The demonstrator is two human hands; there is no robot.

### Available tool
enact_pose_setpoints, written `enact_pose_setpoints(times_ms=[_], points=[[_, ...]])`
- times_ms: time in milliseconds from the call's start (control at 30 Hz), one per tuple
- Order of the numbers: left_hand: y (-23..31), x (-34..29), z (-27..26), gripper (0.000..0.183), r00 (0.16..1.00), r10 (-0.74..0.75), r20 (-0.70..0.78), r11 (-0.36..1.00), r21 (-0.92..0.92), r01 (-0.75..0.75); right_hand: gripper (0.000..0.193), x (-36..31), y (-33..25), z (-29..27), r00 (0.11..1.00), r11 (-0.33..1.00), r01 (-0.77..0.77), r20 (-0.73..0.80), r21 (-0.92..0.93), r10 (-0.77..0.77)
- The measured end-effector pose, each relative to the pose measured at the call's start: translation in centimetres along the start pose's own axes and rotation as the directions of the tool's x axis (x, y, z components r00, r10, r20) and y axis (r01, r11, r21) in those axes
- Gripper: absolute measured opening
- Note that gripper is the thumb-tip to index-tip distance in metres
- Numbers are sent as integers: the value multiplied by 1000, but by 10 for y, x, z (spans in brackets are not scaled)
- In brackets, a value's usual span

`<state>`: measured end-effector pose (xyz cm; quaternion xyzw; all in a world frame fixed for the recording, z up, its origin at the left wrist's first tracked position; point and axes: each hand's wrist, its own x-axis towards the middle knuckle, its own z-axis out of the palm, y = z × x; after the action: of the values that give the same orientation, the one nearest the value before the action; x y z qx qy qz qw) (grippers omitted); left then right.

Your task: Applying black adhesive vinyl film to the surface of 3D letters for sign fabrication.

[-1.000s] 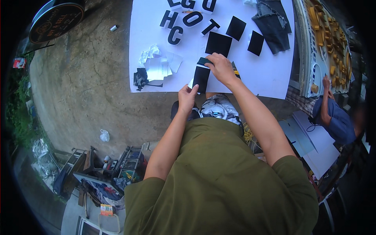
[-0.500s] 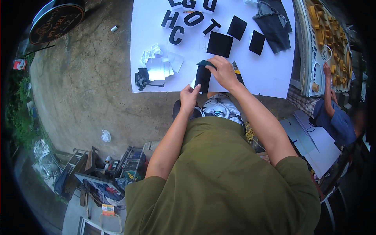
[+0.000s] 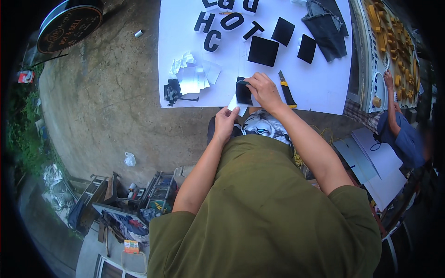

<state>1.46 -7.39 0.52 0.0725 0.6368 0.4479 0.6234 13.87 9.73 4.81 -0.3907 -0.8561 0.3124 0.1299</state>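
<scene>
At the near edge of the white board (image 3: 320, 88) lies a small black film piece (image 3: 244, 96), with white backing paper (image 3: 239, 107) sticking out from its near end. My left hand (image 3: 224, 124) pinches that paper between thumb and fingers. Above the film, my right hand (image 3: 264, 89) is closed on a small dark green flat scraper (image 3: 241, 82), its edge at the film's upper part. Just right of this hand lies a yellow-and-black utility knife (image 3: 287, 91). Farther off are black square pieces (image 3: 263, 51) and black-faced block letters (image 3: 212, 41).
White paper scraps (image 3: 190, 79) and crumpled black film (image 3: 172, 91) lie on the board's left. Dark denim cloth (image 3: 326, 30) rests at the far right. Beyond it, another person (image 3: 401, 132) reaches toward a panel with yellow pieces (image 3: 394, 55). Tools and a ladder (image 3: 92, 187) stand lower left.
My right hand has brought the scraper slightly down over the film. More white backing paper now shows by my left hand, which has shifted a little lower. The whole view has shifted slightly.
</scene>
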Motion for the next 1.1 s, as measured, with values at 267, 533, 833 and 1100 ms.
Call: enact_pose_setpoints(times_ms=[267,533,833,1100], points=[[20,-57,-46,30,989,-142,47,990,-12,142,17,-2,0,1,1000,1000,-11,-15,-14,11],[123,-14,-100,35,935,267,-234,962,116,-246,18,-5,-1,0,1000,1000,-19,2,2,19],[141,33,-32,42,562,827,27,315,806,-502,19,-7,-4,1,1000,1000,-13,-20,-25,12],[118,111,18,39,892,232,388,523,723,-451,18,-7,-6,2,999,997,34,1,-62,-34]])
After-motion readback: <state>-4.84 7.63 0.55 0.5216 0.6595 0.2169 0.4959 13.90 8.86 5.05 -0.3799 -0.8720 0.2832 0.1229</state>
